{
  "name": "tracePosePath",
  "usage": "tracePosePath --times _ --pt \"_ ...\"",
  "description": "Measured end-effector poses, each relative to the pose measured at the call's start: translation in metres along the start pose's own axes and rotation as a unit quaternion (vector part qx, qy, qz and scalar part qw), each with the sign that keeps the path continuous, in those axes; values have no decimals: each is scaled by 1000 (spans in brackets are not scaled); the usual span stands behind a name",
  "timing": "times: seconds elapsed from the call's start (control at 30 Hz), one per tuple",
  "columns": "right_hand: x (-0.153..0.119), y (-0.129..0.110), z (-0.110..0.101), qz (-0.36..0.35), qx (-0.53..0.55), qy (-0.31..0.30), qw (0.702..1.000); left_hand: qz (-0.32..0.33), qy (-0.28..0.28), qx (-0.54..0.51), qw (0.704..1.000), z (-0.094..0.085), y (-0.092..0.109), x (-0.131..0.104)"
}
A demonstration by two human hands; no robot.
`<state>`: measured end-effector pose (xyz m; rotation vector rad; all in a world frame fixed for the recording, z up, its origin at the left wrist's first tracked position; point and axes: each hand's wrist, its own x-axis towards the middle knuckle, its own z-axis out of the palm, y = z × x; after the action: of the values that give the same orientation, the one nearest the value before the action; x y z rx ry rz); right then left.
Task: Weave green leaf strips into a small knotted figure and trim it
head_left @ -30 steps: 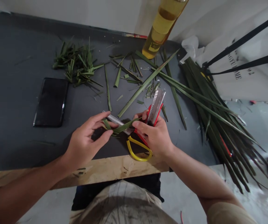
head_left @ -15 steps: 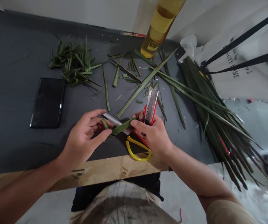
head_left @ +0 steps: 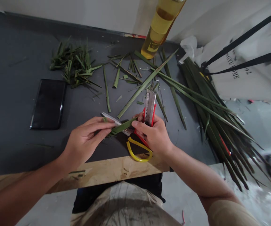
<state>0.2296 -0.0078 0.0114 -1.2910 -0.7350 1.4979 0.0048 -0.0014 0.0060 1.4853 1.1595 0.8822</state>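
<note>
A folded green leaf strip stretches between my two hands. Its left end is pinched by my left hand, fingers straight and pressed against the thumb, with a small green tip poking out above them. My right hand grips the strip's right end between thumb and finger. It also holds a red utility knife, whose notched metal track points away from me. Beneath the strip lie scissors with a yellow handle loop; their silver blades reach left behind my left fingers, partly hidden.
A black phone lies at left, below a heap of leaf cuttings. Long loose leaf strips lie ahead. A bottle of yellow liquid stands at the back. A leaf bundle and white bag occupy the right.
My left fingers have straightened and closed together over the strip's left end, covering more of it. The utility knife has tilted slightly left. My right hand keeps its grip.
</note>
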Motion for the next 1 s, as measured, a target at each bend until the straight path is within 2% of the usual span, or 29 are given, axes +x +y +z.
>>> tracePosePath --times 0.23,0.4,0.67,0.87,1.0 --pt "0 3 -1 3 -11 19 1000 -26 -33 56 998 -3 0 -1" --pt "-1 4 0 0 -16 33 999 -3 -25 29 999 -1 -3 -3" --pt "1 5 -3 14 -80 46 996 19 -2 78 997 -3 2 3" --pt "10 -4 -8 33 -124 0 992 4 -22 115 993 -4 3 8" --pt "14 -15 -19 1 -237 -27 971 1 -37 145 989 -6 0 11"
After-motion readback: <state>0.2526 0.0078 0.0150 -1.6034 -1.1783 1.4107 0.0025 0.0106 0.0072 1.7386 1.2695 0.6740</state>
